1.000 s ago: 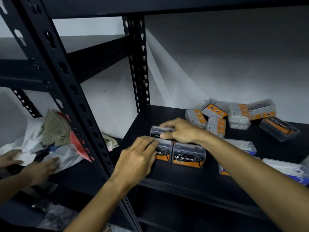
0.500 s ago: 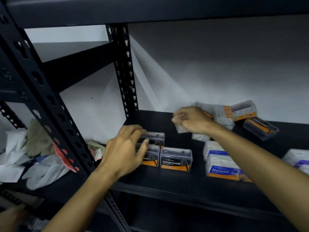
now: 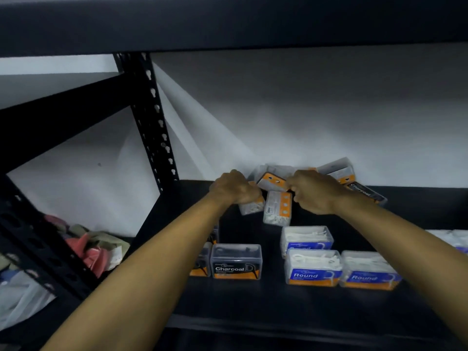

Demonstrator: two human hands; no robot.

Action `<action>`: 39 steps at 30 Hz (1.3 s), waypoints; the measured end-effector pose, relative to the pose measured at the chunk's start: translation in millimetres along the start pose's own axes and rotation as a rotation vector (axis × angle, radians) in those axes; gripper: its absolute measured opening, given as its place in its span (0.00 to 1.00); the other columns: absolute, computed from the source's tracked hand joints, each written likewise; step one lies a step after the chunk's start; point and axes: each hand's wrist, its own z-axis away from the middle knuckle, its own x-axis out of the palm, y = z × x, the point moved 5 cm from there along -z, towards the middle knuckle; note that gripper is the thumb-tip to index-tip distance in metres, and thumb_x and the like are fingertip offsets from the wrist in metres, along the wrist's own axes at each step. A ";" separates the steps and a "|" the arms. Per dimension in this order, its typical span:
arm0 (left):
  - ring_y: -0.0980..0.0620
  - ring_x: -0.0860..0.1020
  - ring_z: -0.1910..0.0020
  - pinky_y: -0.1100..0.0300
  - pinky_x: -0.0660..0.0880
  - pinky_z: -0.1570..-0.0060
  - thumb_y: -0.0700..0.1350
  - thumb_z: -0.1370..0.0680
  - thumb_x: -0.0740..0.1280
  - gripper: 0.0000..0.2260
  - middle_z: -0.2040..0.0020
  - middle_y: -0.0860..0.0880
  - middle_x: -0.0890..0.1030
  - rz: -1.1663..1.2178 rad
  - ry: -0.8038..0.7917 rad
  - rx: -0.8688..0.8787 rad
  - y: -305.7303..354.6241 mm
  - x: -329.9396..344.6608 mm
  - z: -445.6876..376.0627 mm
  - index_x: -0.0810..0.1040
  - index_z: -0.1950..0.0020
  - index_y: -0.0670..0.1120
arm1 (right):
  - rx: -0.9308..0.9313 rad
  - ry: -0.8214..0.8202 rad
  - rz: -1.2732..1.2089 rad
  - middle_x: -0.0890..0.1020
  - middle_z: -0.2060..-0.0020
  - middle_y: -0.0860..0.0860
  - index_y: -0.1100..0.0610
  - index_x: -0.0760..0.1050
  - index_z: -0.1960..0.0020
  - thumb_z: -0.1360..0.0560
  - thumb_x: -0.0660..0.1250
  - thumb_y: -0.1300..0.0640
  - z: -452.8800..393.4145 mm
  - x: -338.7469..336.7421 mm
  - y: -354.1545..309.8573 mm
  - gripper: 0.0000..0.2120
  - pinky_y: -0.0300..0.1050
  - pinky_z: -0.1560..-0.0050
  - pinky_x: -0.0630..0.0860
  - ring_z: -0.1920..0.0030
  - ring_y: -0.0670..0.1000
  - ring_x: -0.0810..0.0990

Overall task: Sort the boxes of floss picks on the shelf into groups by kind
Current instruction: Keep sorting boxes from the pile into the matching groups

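On the black shelf a loose pile of clear floss pick boxes lies against the back wall. My left hand grips a white-pick box at the pile's left. My right hand is curled at the edge of a tilted orange-labelled box. Between the hands an orange-sided box stands upright. A Charcoal box lies behind my right wrist. Two Charcoal boxes stand in front at the left, one half hidden by my arm. Three blue Round boxes stand to their right.
The upper shelf board hangs low over the work space. Perforated black posts stand at the back left and front left. Crumpled clothes lie on the neighbouring shelf. More white-pick boxes sit at the right edge.
Both hands left the Charcoal boxes at the front and reached back to the pile at the wall. The view has shifted right and closer.
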 end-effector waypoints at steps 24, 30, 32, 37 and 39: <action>0.40 0.81 0.53 0.48 0.81 0.53 0.55 0.27 0.68 0.18 0.50 0.40 0.81 0.359 -0.099 -0.208 -23.9 -5.9 -18.7 0.79 0.49 0.41 | -0.409 -0.201 0.583 0.60 0.29 0.53 0.51 0.54 0.24 0.29 0.67 0.61 -25.7 31.3 -25.1 0.38 0.50 0.29 0.56 0.29 0.55 0.57; 0.43 0.76 0.62 0.51 0.78 0.59 0.45 0.23 0.57 0.09 0.59 0.42 0.77 0.697 -0.126 -0.153 -37.3 -23.7 -1.8 0.74 0.51 0.43 | -0.416 -0.264 0.591 0.53 0.24 0.53 0.49 0.57 0.25 0.28 0.67 0.62 -27.8 38.2 -26.7 0.35 0.50 0.27 0.49 0.25 0.55 0.51; 0.43 0.76 0.64 0.49 0.78 0.60 0.42 0.24 0.56 0.09 0.62 0.41 0.77 0.780 -0.073 -0.145 -40.9 -27.6 0.4 0.74 0.53 0.41 | -0.412 -0.263 0.531 0.51 0.24 0.52 0.49 0.57 0.25 0.28 0.66 0.62 -27.9 35.4 -26.3 0.35 0.51 0.27 0.49 0.25 0.54 0.50; 0.42 0.77 0.66 0.50 0.77 0.63 0.45 0.22 0.53 0.14 0.63 0.38 0.78 0.923 -0.022 -0.086 -44.7 -27.6 5.5 0.74 0.52 0.39 | -0.343 -0.204 0.045 0.62 0.30 0.48 0.48 0.62 0.28 0.30 0.70 0.60 -29.3 17.3 -22.7 0.34 0.50 0.29 0.59 0.30 0.50 0.59; 0.42 0.78 0.66 0.52 0.76 0.64 0.49 0.23 0.53 0.18 0.62 0.37 0.80 1.012 -0.055 -0.071 -46.5 -26.8 7.5 0.76 0.51 0.38 | -0.258 -0.225 -0.190 0.65 0.31 0.47 0.50 0.62 0.27 0.31 0.71 0.61 -26.0 7.4 -19.3 0.35 0.44 0.30 0.59 0.32 0.48 0.62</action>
